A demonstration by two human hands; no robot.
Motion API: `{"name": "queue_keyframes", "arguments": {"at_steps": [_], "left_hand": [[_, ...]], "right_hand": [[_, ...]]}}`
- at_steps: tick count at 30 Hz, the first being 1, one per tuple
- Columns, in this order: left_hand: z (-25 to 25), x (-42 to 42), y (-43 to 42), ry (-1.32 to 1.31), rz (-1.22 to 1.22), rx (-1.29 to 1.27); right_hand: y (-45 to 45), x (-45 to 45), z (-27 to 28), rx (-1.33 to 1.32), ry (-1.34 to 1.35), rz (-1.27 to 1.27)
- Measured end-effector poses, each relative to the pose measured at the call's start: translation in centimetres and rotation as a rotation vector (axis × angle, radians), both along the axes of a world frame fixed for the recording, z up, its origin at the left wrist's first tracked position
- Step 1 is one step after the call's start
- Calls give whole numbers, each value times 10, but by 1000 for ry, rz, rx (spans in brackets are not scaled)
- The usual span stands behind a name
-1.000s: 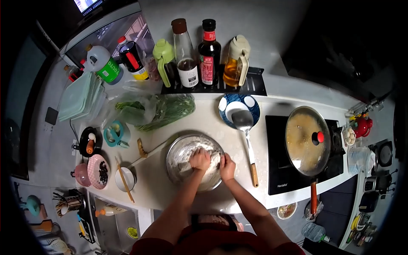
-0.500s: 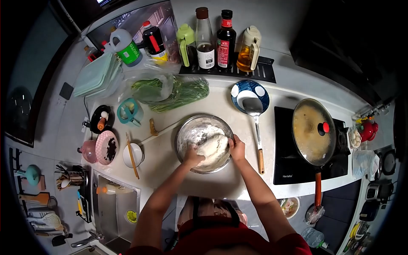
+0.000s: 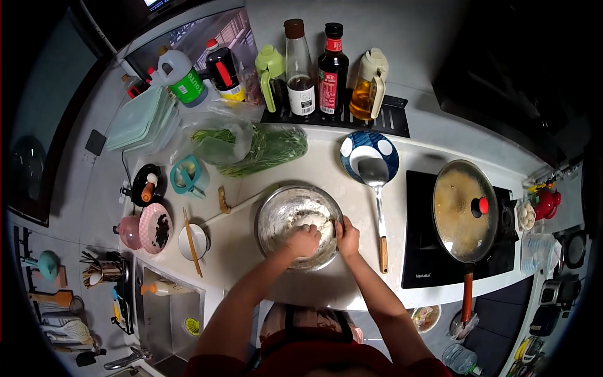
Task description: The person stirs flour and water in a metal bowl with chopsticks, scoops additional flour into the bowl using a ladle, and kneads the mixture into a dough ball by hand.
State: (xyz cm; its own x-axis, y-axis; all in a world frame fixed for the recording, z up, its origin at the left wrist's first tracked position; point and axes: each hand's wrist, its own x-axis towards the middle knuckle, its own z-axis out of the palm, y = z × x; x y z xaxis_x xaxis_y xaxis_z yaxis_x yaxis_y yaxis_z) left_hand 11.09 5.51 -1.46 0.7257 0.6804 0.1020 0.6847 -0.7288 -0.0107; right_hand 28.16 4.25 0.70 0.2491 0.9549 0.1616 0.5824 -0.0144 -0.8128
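A steel mixing bowl (image 3: pixel 267 217) stands on the counter in front of me, its inner wall smeared with flour. Inside it lies pale, floury dough (image 3: pixel 324 227). My left hand (image 3: pixel 304 241) is down in the bowl with its fingers curled into the dough, covering part of it. At the bowl's right side my right hand (image 3: pixel 347 237) grips the rim, thumb and fingers closed on it.
A spatula (image 3: pixel 379 207) rests in a blue bowl (image 3: pixel 389 147), right of the mixing bowl. Farther right, a lidded pan (image 3: pixel 461 232) sits on the black stove (image 3: pixel 427 264). Chopsticks (image 3: pixel 191 242) cross a white bowl (image 3: pixel 204 235) at left. Bagged greens (image 3: pixel 276 147) lie behind.
My left hand has moved right and pressed down into the dough, which was lifted and folded before. My right hand stays on the rim. The whole view has shifted slightly downward.
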Motion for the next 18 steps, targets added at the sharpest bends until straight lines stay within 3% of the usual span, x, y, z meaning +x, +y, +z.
{"name": "queue_keyframes", "arguments": {"at_steps": [3,7,10,11,15,17,18], "left_hand": [[4,2,14,-213,-2,6],[4,9,29,-343,219,45],[8,14,29,-441,380,-54],[12,14,28,-538,494,-205],[7,-9,47,-458,790,28],[46,1,71,-125,917,-586],[62,12,78,-26,876,-672]], "right_hand": [[-1,0,1,-42,17,-1],[-2,-1,1,-89,62,-27],[-1,-4,5,-81,41,-32],[-1,-4,5,-48,21,-33],[-3,-7,1,-71,39,-45],[-2,-5,2,-97,54,-51],[-1,-4,1,-107,35,-54]]}}
